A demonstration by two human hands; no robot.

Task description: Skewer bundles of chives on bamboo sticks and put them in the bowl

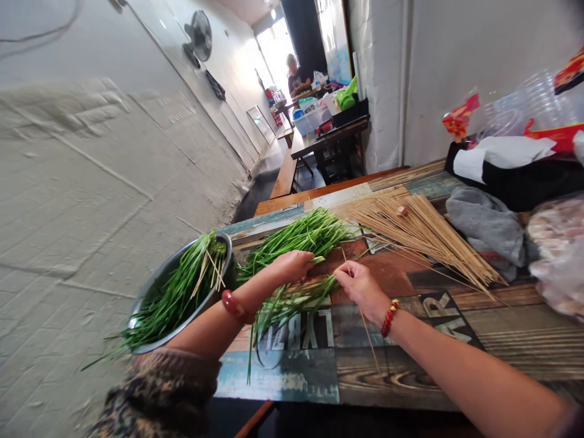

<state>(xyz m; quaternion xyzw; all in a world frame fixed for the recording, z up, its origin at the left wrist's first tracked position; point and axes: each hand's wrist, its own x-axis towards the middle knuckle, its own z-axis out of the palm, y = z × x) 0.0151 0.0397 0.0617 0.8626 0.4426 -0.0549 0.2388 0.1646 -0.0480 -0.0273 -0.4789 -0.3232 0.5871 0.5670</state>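
My left hand is closed around a few garlic chives, their pale cut ends poking out past the fingers. Between thumb and fingers, my right hand pinches a thin bamboo skewer and the ends of a small bunch of garlic chives. That bunch trails left across the table under my left hand. Just beyond the hands lies a larger pile of loose garlic chives. Many bare bamboo skewers are fanned out to the right. Whether the skewer pierces the chives is hidden by my fingers.
At left, a metal basin holds chives threaded on skewers. Grey cloth-like material and a filled plastic bag sit on the right of the patterned table. Farther back, a person is near another table with containers.
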